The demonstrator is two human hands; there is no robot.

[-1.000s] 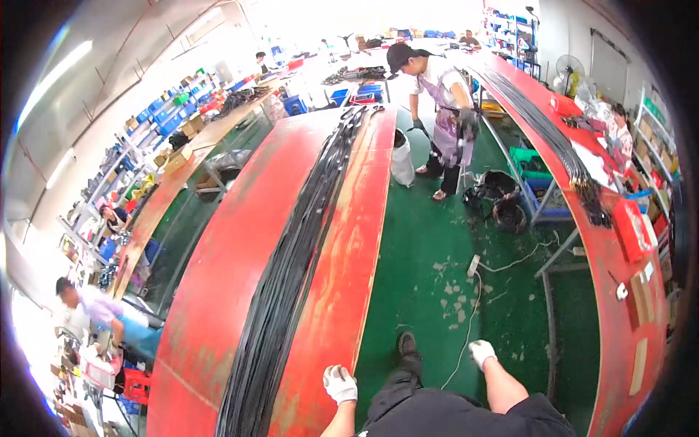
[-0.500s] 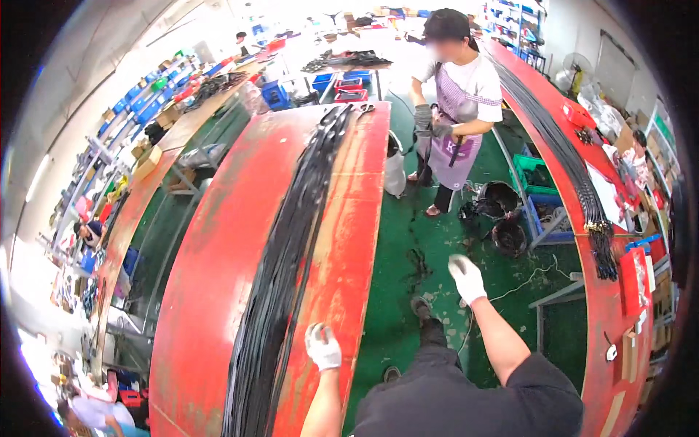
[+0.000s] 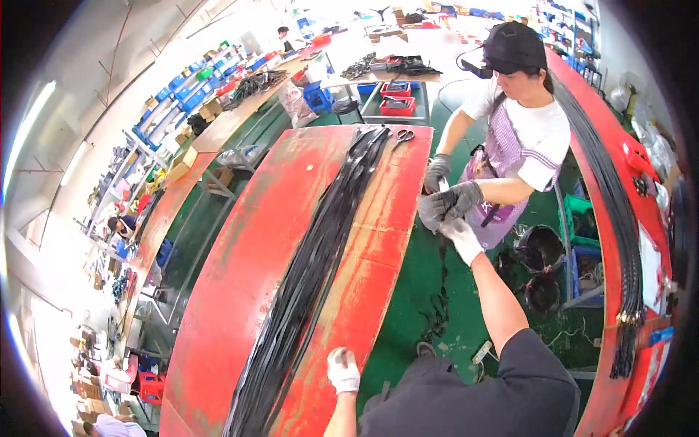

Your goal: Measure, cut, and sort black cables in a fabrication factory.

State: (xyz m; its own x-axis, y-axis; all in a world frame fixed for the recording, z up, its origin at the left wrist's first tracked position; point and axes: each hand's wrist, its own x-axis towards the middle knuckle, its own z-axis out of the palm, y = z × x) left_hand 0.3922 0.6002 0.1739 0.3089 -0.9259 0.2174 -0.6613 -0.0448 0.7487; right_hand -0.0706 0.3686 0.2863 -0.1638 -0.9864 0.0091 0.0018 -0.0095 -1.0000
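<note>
My left hand (image 3: pixel 343 370), in a white glove, rests on the bare right side of a red worktable (image 3: pixel 371 291). Its fingers are curled in, and nothing shows in them. Left of it, a long bundle of black straps (image 3: pixel 309 266) runs lengthwise over the tabletop. My right hand (image 3: pixel 461 240), also white-gloved, reaches forward and meets the grey-gloved hands (image 3: pixel 453 202) of a co-worker beyond the table's right edge. Its fingertips are partly hidden against those gloves, so what it grips, if anything, does not show. Dark strips (image 3: pixel 442 266) hang below the joined hands.
Scissors (image 3: pixel 403 137) lie at the table's far end. The co-worker in a purple checked apron (image 3: pixel 486 210) stands between this table and another red table (image 3: pixel 608 189) with black cords. Black bins (image 3: pixel 539 247) and a green crate (image 3: pixel 581 221) stand on the floor.
My right hand has moved forward from over the floor to the co-worker's gloves. The co-worker has come closer. My left hand stays on the table, and the view has shifted.
</note>
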